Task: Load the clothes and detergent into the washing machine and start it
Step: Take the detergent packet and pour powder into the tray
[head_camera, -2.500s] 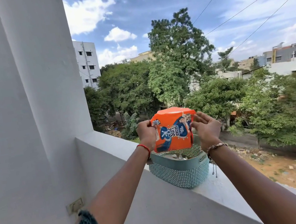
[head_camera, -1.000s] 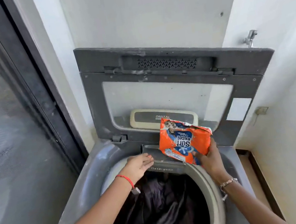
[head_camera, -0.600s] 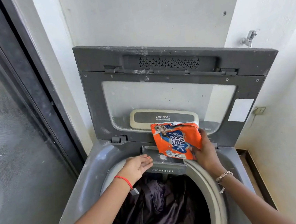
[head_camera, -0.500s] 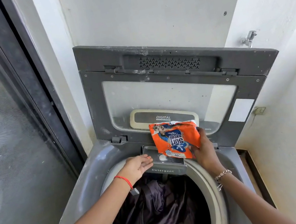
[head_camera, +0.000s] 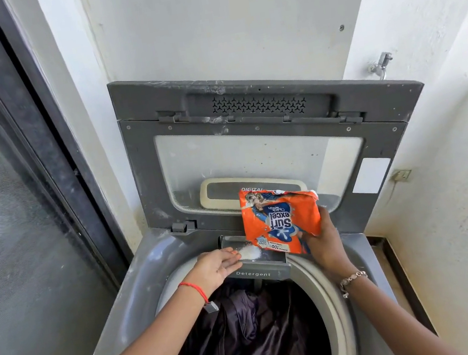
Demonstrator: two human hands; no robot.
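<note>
A grey top-loading washing machine (head_camera: 139,287) stands with its lid (head_camera: 265,129) raised against the wall. Dark clothes (head_camera: 252,337) fill the drum. At the back rim the pulled-out drawer marked Detergent (head_camera: 259,268) holds a small heap of white powder (head_camera: 251,253). My right hand (head_camera: 324,242) grips an orange detergent packet (head_camera: 279,220), held upside down over the drawer. My left hand (head_camera: 216,267) rests flat on the drawer's left front edge, fingers together, holding nothing.
A dark-framed glass door (head_camera: 17,211) stands close on the left. White walls close in behind and to the right, with a tap (head_camera: 380,65) on the right wall and a small socket (head_camera: 401,174) lower down.
The view turned from a balcony ledge with a basket to the machine. Since then the packet has been tipped over the drawer and white powder has landed in it; the left hand stayed at the drawer.
</note>
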